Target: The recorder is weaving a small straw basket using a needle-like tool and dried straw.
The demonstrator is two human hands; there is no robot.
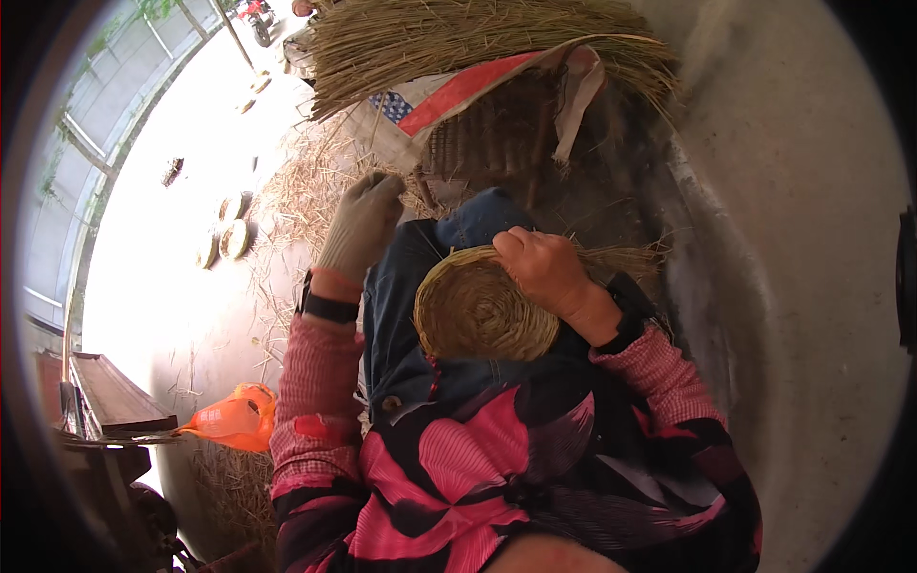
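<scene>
Woven straw basket [487, 315] on the lap, between the forearms. The shallow round bowl opens upward toward the wearer; foreshortened, its longer axis runs roughly left to right. Coiled, yellow-brown strands spiral around the base, and the rim is greener. The bare right hand [549, 272] grips the far right rim; loose straw [621, 258] extends rightward beyond it. The gloved left hand [368, 210], fingers curled, is raised apart from the basket; whether it holds a strand cannot be told. Ahead, printed cloth [463, 91] bears white stars on blue and a red band.
</scene>
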